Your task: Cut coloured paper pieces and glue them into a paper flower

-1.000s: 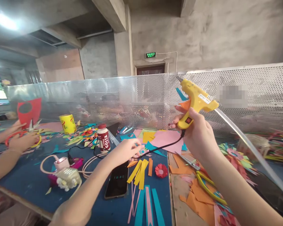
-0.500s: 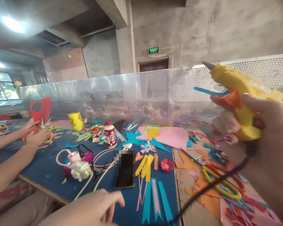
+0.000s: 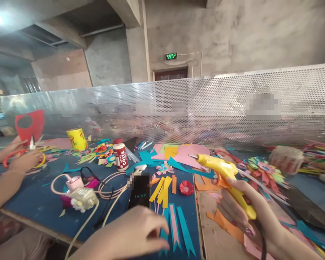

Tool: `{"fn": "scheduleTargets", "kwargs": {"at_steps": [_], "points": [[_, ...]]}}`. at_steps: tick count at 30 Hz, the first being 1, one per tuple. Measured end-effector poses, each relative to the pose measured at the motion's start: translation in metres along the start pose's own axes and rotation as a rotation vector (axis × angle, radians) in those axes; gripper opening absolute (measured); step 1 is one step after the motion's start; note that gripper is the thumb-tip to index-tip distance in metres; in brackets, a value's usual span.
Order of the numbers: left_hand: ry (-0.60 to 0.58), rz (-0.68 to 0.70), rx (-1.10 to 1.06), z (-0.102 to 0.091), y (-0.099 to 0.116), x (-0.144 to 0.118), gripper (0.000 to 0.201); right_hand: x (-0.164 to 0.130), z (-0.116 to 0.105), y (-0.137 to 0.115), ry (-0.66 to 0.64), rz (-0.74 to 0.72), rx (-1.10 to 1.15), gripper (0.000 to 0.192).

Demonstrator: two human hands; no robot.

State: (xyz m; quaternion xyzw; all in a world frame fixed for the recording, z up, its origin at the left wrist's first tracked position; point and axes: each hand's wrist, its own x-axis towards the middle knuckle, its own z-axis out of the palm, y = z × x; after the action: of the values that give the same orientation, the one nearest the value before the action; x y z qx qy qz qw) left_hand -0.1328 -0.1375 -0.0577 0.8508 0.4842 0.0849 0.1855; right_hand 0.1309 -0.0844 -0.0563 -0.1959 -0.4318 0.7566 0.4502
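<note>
Two hands fill our view at a craft table: our right hand grips the handle of a yellow glue gun, its nozzle pointing left and low over pink paper, while our left hand hovers with loosely curled fingers, holding nothing, just over teal paper strips. Beyond them we see a dark phone, yellow paper strips, a red paper flower and a Costa bottle; a co-worker's hands work at far left with red-handled scissors.
</note>
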Motion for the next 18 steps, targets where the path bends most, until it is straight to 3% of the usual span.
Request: {"fn": "scheduleTargets", "kwargs": {"at_steps": [5,9,11,14,18], "points": [[0.206,-0.033,0.189,-0.035,-0.034,0.092,0.022,0.009,-0.017,-0.005,-0.066,-0.026,0.085,0.058],[0.253,0.016,0.055,-0.047,-0.039,0.147,0.023,0.009,-0.022,0.001,-0.056,-0.068,0.117,0.056],[0.21,0.124,-0.253,-0.046,-0.029,0.157,0.031,0.008,-0.024,0.005,-0.068,-0.065,0.102,0.058],[0.034,0.311,-0.673,-0.042,-0.011,0.155,0.034,0.009,-0.027,0.006,-0.088,-0.037,0.053,0.062],[-0.054,0.377,-0.87,-0.037,0.008,0.142,0.039,0.01,-0.027,0.005,-0.071,-0.03,0.051,0.061]]}}
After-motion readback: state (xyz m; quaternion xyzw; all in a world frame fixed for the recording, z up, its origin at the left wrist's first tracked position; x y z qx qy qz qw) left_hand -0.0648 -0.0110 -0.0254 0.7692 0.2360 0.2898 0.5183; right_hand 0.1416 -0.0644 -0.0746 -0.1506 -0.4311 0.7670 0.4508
